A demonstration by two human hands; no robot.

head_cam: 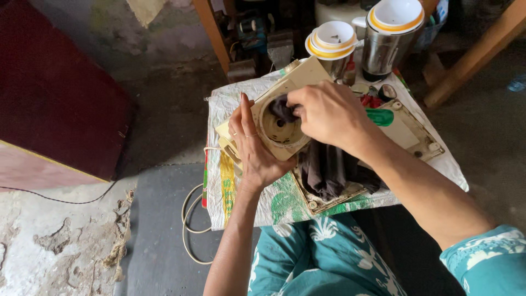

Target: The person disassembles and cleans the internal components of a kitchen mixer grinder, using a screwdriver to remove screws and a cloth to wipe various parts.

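Note:
A cream plastic mixer-grinder housing (298,77) is tilted on edge over a low cloth-covered stand (230,104), its round recess facing me. My left hand (253,148) grips the housing's lower left side, a ring on one finger. My right hand (329,112) presses a dark cloth (282,108) into the round recess. More of the dark cloth (329,170) hangs down under my right wrist onto a cream base plate (329,204).
Two steel grinder jars with white and yellow lids (335,39) (394,16) stand at the back. A green-handled tool (381,116) and a flat cream cover (408,129) lie to the right. A white cable (189,219) loops on the floor at left. A dark red cabinet (55,82) stands far left.

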